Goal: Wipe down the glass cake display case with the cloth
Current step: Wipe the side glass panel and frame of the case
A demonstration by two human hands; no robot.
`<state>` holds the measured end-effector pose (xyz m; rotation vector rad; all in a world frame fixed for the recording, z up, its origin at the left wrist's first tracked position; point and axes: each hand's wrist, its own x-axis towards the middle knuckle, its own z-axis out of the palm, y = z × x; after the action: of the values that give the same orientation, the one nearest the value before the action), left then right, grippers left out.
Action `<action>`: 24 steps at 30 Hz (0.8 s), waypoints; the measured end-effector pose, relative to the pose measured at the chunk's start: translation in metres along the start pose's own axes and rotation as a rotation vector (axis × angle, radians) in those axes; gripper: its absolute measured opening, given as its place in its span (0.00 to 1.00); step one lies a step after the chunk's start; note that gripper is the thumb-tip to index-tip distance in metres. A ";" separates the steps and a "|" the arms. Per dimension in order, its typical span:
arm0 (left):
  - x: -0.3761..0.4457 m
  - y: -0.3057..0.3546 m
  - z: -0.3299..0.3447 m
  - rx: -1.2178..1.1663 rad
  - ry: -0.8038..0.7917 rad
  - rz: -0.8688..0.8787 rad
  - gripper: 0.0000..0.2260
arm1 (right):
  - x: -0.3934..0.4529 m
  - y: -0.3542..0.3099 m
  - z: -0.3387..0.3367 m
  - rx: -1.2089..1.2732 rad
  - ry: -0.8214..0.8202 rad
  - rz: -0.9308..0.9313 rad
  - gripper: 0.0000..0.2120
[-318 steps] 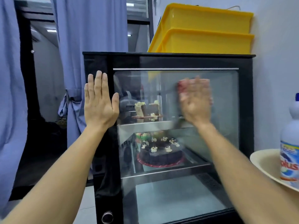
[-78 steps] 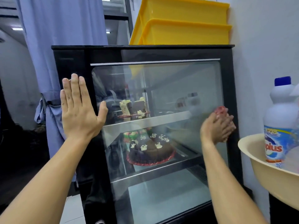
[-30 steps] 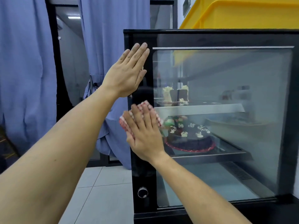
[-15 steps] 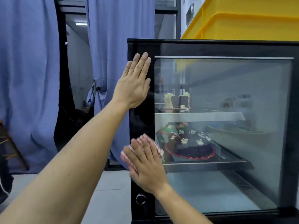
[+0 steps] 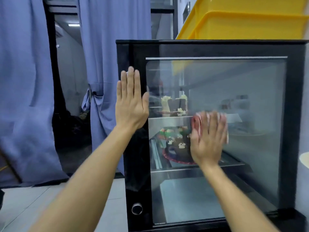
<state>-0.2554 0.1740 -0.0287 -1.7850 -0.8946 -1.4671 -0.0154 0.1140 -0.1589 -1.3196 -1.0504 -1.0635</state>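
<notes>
Blue curtains (image 5: pixel 107 47) hang upper left. Left hand (image 5: pixel 131 104) spread flat on case (image 5: pixel 292 97) frame; right hand (image 5: pixel 207 141) flat, pressing cloth (image 5: pixel 197 122) mid-glass.

Left hand (image 5: pixel 131 104): raised, flat, fingers straight and together. Right hand (image 5: pixel 207 141): flat, fingers spread, blurred.

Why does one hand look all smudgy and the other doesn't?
In the head view, the right hand pressing the red-and-white cloth on the glass-fronted black cake display case is motion-blurred; the left hand, flat on the black frame, looks sharp; the glass shows hazy reflections.
</notes>
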 end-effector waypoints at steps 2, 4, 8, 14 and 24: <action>-0.020 0.006 0.008 0.024 0.017 -0.021 0.29 | -0.076 -0.015 -0.001 -0.008 -0.103 0.027 0.30; -0.028 0.006 0.011 0.042 0.016 -0.026 0.29 | -0.115 -0.045 0.004 0.033 -0.203 -0.126 0.32; -0.026 0.006 0.013 0.046 0.005 -0.039 0.30 | -0.028 -0.037 0.007 0.073 -0.171 -0.550 0.30; -0.026 0.007 0.018 0.057 0.032 -0.045 0.30 | 0.067 0.097 -0.015 -0.046 0.015 0.049 0.29; -0.027 0.007 0.020 0.072 0.054 -0.052 0.30 | -0.024 -0.023 0.003 0.137 -0.184 -0.495 0.33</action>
<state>-0.2426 0.1836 -0.0591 -1.6741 -0.9601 -1.4896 -0.0428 0.1170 -0.1774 -1.0846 -1.6150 -1.2178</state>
